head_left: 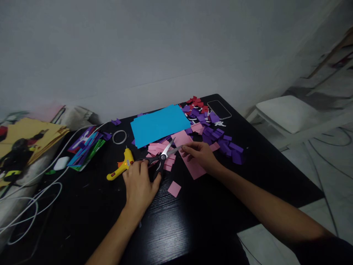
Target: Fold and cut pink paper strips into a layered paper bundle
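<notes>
My left hand (138, 186) is closed round the black handles of a pair of scissors (163, 157), whose blades stand apart and point away to the right. The fingers of my right hand (202, 156) are pinched together right at the tip of the lower blade. Whether they grip the blade or a bit of paper is hidden. Beneath that hand lies a long pink paper strip (194, 168). Small cut pink papers (169, 164) are heaped under the scissors, and one pink square (174, 188) lies alone nearer to me.
Blue sheets (160, 125) lie behind the scissors, with purple pieces (224, 145) and red pieces (195, 100) to the right. A yellow glue gun (122, 166), a tape ring (119, 137) and white cables (35, 200) are at left. A phone-like outline (220, 109) lies near the far right corner.
</notes>
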`<control>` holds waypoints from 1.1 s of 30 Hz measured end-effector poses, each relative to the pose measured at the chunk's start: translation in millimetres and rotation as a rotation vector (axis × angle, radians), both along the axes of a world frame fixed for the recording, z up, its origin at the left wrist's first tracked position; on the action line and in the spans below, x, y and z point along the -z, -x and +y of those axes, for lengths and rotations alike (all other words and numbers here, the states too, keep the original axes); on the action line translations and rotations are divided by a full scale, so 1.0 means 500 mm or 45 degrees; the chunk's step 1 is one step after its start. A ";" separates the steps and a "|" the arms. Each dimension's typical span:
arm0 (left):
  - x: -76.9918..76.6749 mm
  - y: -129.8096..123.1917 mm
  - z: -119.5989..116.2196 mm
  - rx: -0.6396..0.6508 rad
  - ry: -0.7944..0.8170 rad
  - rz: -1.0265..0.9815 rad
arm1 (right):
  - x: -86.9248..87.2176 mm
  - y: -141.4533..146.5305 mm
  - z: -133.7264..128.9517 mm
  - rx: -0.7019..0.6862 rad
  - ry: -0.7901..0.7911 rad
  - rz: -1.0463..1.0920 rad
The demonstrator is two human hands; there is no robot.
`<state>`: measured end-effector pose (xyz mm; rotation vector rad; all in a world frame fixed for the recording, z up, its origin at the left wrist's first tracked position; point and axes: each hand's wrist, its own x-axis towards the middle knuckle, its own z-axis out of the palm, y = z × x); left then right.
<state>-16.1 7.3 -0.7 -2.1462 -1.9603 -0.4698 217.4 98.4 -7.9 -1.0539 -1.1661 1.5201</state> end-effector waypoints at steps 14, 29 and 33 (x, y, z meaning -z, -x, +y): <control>-0.002 0.003 0.003 0.029 -0.085 0.007 | -0.012 -0.006 0.005 -0.218 0.310 0.347; -0.003 0.008 -0.006 0.398 -0.318 -0.258 | 0.041 0.015 -0.035 -1.432 0.311 0.980; -0.006 0.005 -0.006 0.449 -0.318 -0.271 | 0.042 0.015 -0.037 -1.466 0.320 0.978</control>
